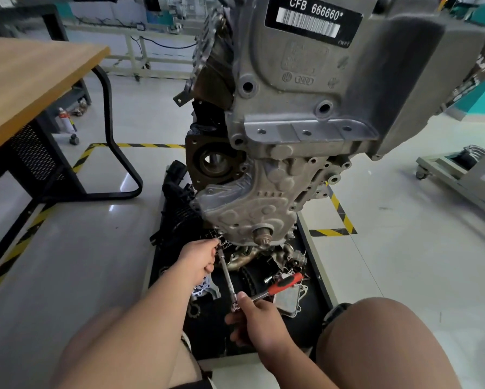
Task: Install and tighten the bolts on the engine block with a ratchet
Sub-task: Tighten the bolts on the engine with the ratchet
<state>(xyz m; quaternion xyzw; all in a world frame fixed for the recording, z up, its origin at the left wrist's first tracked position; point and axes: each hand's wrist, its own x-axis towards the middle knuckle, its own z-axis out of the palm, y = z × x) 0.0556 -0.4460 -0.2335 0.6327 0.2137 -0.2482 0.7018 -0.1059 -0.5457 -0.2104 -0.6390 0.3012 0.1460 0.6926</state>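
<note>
Ratchet (266,293) extension runs up-left toward the engine block (263,192); its red handle points right. Our left hand (198,259) pinches the extension's tip, and our right hand (252,318) closes on the head.

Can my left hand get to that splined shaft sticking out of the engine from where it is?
Probably yes: the left hand sits close beside the shaft with nothing between, though it is holding the extension bar.

Both hands (198,259) on ratchet (266,293)
</note>
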